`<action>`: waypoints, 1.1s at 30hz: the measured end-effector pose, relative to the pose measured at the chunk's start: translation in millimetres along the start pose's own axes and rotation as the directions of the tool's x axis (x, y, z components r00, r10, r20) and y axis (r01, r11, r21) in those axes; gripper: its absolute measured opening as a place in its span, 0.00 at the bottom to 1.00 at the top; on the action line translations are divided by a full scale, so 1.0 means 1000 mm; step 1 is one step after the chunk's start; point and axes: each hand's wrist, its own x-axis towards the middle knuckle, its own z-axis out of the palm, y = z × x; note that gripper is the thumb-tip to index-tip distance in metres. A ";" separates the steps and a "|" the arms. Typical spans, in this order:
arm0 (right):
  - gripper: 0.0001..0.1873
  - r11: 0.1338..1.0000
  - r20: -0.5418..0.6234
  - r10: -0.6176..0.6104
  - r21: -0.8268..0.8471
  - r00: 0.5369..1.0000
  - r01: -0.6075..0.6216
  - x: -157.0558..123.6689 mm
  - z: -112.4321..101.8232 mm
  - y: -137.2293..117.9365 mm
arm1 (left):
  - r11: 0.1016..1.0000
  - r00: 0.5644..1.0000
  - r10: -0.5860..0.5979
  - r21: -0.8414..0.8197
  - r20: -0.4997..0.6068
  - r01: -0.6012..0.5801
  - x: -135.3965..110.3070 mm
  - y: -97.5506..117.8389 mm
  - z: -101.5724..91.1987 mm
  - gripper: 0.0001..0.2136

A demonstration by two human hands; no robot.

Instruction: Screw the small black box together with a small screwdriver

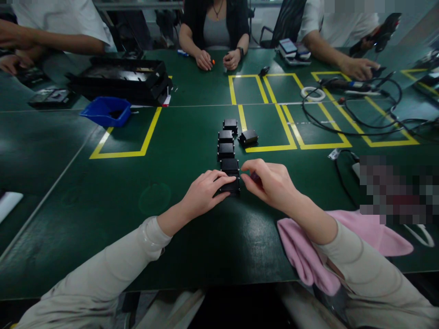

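Note:
Several small black boxes with little screws or pins at their sides stand in a column in front of me. On the nearest black box [230, 185] rests my left hand [206, 189], its fingers over the top and the thumb at the near edge. My right hand [272, 183] hovers just right of the column, thumb and fingers curled towards each other. Something small and dark shows within its grasp, too hidden to name. Behind the nearest box come another black box [229, 165] and more beyond it. One separate black box [248, 137] sits askew to the right.
Yellow tape [270, 148] marks the green table [192, 256]. A blue scoop-shaped bin [106, 109] and black trays [120, 82] stand far left. A pink cloth [302, 251] lies under my right forearm. Black cables [343, 130] coil at right. People work opposite, one person's hands [205, 60] among them.

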 end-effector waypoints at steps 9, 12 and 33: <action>0.10 1.000 -0.014 -0.022 0.018 1.000 0.022 0.002 -0.002 -0.001 | 1.000 1.000 0.003 -0.002 0.000 -0.003 0.000 0.000 0.000 0.18; 0.10 0.999 0.003 -0.015 0.039 1.000 0.015 0.002 -0.003 -0.001 | 1.000 1.000 0.003 0.002 0.001 -0.003 0.001 0.000 0.000 0.18; 0.14 1.000 0.034 0.017 0.006 0.999 -0.017 0.001 -0.003 -0.001 | 1.000 1.000 0.008 -0.001 -0.009 -0.008 0.000 0.000 0.000 0.18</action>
